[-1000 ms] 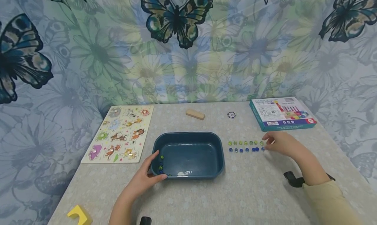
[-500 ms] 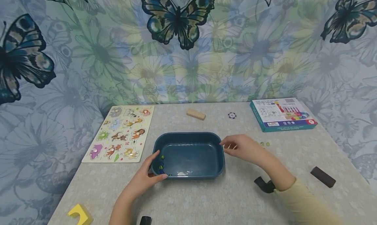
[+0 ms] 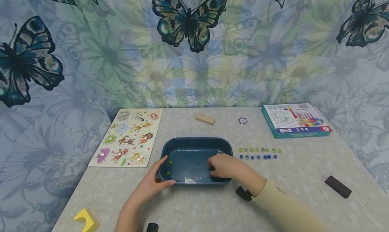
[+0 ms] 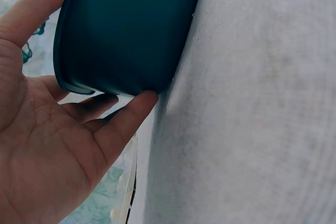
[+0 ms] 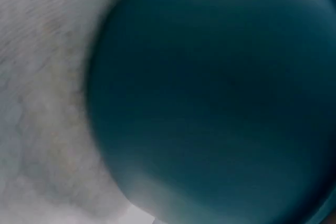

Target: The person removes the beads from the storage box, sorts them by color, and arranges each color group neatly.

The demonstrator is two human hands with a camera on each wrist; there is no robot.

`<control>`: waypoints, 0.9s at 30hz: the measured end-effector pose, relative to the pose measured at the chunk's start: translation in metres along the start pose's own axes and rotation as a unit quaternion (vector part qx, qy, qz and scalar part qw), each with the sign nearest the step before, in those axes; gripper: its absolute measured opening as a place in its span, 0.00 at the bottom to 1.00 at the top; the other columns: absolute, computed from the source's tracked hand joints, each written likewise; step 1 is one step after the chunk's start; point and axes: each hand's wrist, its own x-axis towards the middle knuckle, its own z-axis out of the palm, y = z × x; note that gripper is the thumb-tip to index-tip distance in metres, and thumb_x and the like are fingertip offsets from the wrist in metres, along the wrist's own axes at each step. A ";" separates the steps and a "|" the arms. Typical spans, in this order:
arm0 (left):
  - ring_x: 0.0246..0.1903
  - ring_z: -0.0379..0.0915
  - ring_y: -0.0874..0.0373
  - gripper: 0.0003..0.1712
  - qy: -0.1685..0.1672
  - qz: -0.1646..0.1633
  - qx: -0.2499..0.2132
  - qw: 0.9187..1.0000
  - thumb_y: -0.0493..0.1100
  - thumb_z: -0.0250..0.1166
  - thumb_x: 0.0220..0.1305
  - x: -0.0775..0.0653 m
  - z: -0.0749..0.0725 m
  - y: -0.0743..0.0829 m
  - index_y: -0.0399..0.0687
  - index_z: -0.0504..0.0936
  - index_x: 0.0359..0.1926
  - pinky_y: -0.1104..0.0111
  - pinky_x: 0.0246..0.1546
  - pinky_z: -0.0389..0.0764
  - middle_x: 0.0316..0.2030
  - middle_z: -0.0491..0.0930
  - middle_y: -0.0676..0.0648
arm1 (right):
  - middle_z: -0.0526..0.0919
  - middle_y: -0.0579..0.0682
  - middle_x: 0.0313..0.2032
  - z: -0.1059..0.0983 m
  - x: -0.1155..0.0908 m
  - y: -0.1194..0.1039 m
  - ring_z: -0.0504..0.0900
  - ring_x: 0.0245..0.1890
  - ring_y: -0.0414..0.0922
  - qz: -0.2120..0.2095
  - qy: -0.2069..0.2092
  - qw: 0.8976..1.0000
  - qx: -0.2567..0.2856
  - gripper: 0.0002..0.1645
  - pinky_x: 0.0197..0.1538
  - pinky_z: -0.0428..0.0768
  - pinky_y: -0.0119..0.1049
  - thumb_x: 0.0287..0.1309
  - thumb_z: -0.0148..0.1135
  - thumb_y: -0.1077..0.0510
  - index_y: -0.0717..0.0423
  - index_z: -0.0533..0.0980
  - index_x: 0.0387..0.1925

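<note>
A dark blue plastic tub (image 3: pixel 194 140) stands on the table. My left hand (image 3: pixel 149 183) grips its near left corner, thumb on the front rim and fingers at the left side; the left wrist view shows fingertips against the outer wall. Several green and blue marbles (image 3: pixel 169 173) lie inside along the left end. My right hand (image 3: pixel 223 166) reaches over the right side into the tub, fingers bent down, fingertips hidden. I cannot tell whether it holds anything. In the right wrist view the tub wall (image 5: pixel 210 93) covers the hand. Right of the tub lie a row of green marbles (image 3: pixel 257 150) and a row of blue marbles (image 3: pixel 258 157).
An animal puzzle board (image 3: pixel 126 137) lies at the left. Behind the tub are a wooden block (image 3: pixel 205 119) and a poker chip (image 3: pixel 242 121), with a flat box (image 3: pixel 296 120) at the back right. A yellow block (image 3: pixel 86 220) sits front left, a dark cylinder (image 3: pixel 338 186) at the right.
My right hand has moved left from the right end of the marble rows, over the rim and into the tub. Both rows are uncovered now. My left hand keeps its grip on the tub.
</note>
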 end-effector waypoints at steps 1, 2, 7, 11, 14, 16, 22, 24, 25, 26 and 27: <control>0.68 0.45 0.38 0.53 0.000 0.000 -0.001 1.000 0.52 0.72 0.50 0.000 0.000 0.000 0.63 0.50 0.72 0.55 0.52 0.73 0.72 0.43 0.43 | 0.82 0.44 0.32 0.001 0.001 -0.001 0.75 0.29 0.37 0.001 -0.004 1.000 0.003 0.13 0.36 0.77 0.34 0.53 0.66 0.52 0.54 0.80 0.39; 0.68 0.45 0.38 0.53 -0.001 0.000 -0.001 1.000 0.52 0.72 0.50 0.000 0.001 0.000 0.63 0.50 0.72 0.55 0.52 0.73 0.72 0.43 0.43 | 0.82 0.44 0.32 0.002 0.001 -0.001 0.75 0.29 0.37 -0.001 -0.010 1.000 0.011 0.13 0.36 0.77 0.34 0.53 0.67 0.52 0.55 0.80 0.39; 0.68 0.45 0.39 0.53 -0.002 0.002 -0.006 1.000 0.51 0.72 0.51 -0.001 0.000 0.001 0.63 0.49 0.72 0.56 0.51 0.74 0.72 0.43 0.43 | 0.80 0.39 0.30 0.004 0.004 -0.002 0.75 0.30 0.34 -0.044 -0.037 0.996 0.063 0.09 0.37 0.76 0.32 0.51 0.67 0.55 0.52 0.80 0.36; 0.68 0.45 0.38 0.53 -0.004 0.002 -0.006 1.000 0.51 0.72 0.51 -0.001 0.000 0.000 0.62 0.49 0.72 0.56 0.51 0.74 0.72 0.42 0.43 | 0.78 0.37 0.27 0.011 0.009 -0.005 0.74 0.27 0.33 -0.082 -0.027 0.991 0.100 0.06 0.33 0.74 0.28 0.51 0.66 0.60 0.52 0.80 0.34; 0.68 0.45 0.38 0.53 -0.005 0.004 -0.006 1.000 0.50 0.72 0.52 -0.001 0.000 0.000 0.63 0.49 0.72 0.56 0.51 0.74 0.72 0.42 0.43 | 0.77 0.36 0.24 0.016 0.015 -0.009 0.73 0.24 0.32 -0.094 -0.020 0.989 0.115 0.06 0.30 0.73 0.27 0.51 0.66 0.61 0.52 0.81 0.34; 0.68 0.45 0.38 0.52 -0.006 0.006 -0.008 1.000 0.50 0.72 0.52 -0.002 0.000 0.000 0.63 0.49 0.72 0.56 0.51 0.74 0.72 0.42 0.43 | 0.76 0.36 0.23 0.019 0.020 -0.013 0.72 0.23 0.32 -0.099 -0.018 0.988 0.121 0.07 0.28 0.72 0.26 0.52 0.65 0.62 0.52 0.81 0.35; 0.68 0.44 0.38 0.52 -0.007 0.010 -0.011 1.000 0.49 0.71 0.52 -0.002 -0.001 0.000 0.62 0.49 0.72 0.56 0.51 0.74 0.71 0.43 0.43 | 0.76 0.37 0.23 0.024 0.034 -0.033 0.73 0.21 0.32 -0.103 -0.014 0.984 0.147 0.09 0.27 0.73 0.26 0.53 0.65 0.61 0.54 0.81 0.39; 0.68 0.44 0.38 0.52 -0.008 0.013 -0.012 1.000 0.49 0.71 0.53 -0.002 -0.001 0.000 0.61 0.49 0.72 0.56 0.51 0.74 0.71 0.43 0.43 | 0.77 0.37 0.23 0.025 0.040 -0.040 0.73 0.21 0.32 -0.101 -0.014 0.984 0.147 0.10 0.27 0.73 0.25 0.53 0.65 0.61 0.54 0.81 0.39; 0.68 0.44 0.38 0.52 -0.009 0.014 -0.014 1.000 0.48 0.71 0.53 -0.002 -0.001 0.000 0.61 0.49 0.72 0.56 0.51 0.74 0.71 0.43 0.43 | 0.76 0.37 0.23 0.026 0.043 -0.043 0.73 0.21 0.32 -0.101 -0.012 0.985 0.142 0.09 0.27 0.73 0.25 0.54 0.65 0.60 0.54 0.81 0.39; 0.68 0.44 0.38 0.52 -0.011 0.017 -0.017 1.000 0.48 0.71 0.53 -0.002 -0.002 0.000 0.61 0.49 0.72 0.56 0.51 0.74 0.71 0.43 0.43 | 0.77 0.37 0.23 0.026 0.045 -0.047 0.73 0.21 0.32 -0.100 -0.011 0.985 0.138 0.09 0.27 0.73 0.25 0.54 0.65 0.60 0.54 0.81 0.39; 0.68 0.44 0.39 0.52 -0.012 0.019 -0.020 1.000 0.48 0.71 0.53 -0.002 -0.002 0.000 0.61 0.49 0.72 0.57 0.51 0.74 0.71 0.43 0.43 | 0.77 0.37 0.23 0.026 0.048 -0.050 0.73 0.21 0.32 -0.099 -0.008 0.986 0.133 0.09 0.27 0.73 0.25 0.54 0.65 0.60 0.54 0.81 0.39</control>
